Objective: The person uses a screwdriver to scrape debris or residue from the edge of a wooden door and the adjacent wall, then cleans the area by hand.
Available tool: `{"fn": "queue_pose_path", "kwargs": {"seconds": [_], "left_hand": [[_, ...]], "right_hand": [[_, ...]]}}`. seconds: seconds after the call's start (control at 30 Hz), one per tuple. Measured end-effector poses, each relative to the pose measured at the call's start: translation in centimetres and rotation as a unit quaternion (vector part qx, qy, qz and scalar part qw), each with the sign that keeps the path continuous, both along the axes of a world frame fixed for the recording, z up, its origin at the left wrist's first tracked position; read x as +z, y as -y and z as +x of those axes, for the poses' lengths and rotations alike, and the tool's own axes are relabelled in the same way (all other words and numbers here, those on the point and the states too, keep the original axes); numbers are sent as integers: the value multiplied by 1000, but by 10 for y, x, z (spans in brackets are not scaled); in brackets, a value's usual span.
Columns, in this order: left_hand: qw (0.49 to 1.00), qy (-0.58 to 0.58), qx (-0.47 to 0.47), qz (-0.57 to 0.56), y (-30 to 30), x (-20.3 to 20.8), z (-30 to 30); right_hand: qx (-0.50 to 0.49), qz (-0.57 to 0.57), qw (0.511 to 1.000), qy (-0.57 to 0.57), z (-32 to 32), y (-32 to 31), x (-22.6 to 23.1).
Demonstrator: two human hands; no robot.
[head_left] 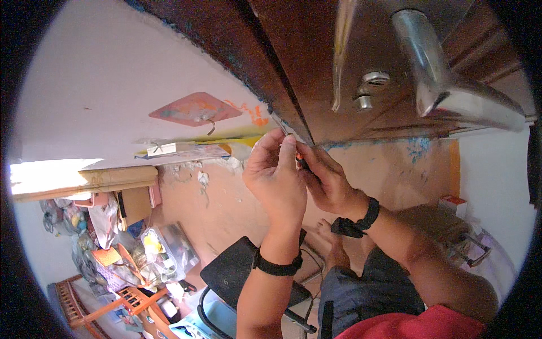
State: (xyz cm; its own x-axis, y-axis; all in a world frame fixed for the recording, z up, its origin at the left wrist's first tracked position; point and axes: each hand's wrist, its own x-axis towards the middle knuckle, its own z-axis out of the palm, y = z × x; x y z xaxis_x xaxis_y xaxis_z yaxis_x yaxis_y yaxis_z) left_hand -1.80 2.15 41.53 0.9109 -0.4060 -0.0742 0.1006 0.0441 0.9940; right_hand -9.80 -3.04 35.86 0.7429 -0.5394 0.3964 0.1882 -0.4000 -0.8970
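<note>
Both my hands are raised together at the edge of a brown wooden door [339, 62] and the white wall beside it. My right hand [330, 178] is closed round a small tool with an orange-and-black handle [301, 163], mostly hidden by the fingers. My left hand [276, 169] is closed too, thumb and fingertips pinched at the lower end of a thin grey strip [283, 124] along the door's edge. Whether that strip is part of the tool or of the door frame, I cannot tell. Black bands circle both wrists.
A metal door handle [435, 73] and a lock knob [372, 87] jut from the door. A pink adhesive hook [196, 110] is on the wall. Below are a black chair [237, 263], a clear plastic box [175, 248], bags [84, 254] and a wooden rack [135, 299].
</note>
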Motion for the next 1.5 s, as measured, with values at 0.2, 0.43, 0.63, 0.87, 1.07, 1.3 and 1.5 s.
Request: {"fn": "queue_pose_path", "kwargs": {"seconds": [0.2,0.43,0.63,0.87,1.07,1.3,1.5], "left_hand": [[997,-16,20,67,2,11,-7],[999,-11,22,28,1,2,-17],[1000,-22,6,18,-6,-14,-12],[999,6,8,50,-1,-10,-5],[998,-7,24,50,1,-7,-6],[999,-6,18,32,1,3,-2],[999,13,-8,53,-1,9,-2]], "right_hand": [[1,-1,1000,-12,-6,0,0],[-69,-65,995,-38,-17,-6,4],[-72,-58,995,-42,-16,-12,-4],[-109,-39,993,-23,-3,-18,-7],[-137,-27,990,-27,3,-25,-9],[-157,-40,987,-14,9,-27,-5],[-166,-55,985,-12,7,-21,1]]}}
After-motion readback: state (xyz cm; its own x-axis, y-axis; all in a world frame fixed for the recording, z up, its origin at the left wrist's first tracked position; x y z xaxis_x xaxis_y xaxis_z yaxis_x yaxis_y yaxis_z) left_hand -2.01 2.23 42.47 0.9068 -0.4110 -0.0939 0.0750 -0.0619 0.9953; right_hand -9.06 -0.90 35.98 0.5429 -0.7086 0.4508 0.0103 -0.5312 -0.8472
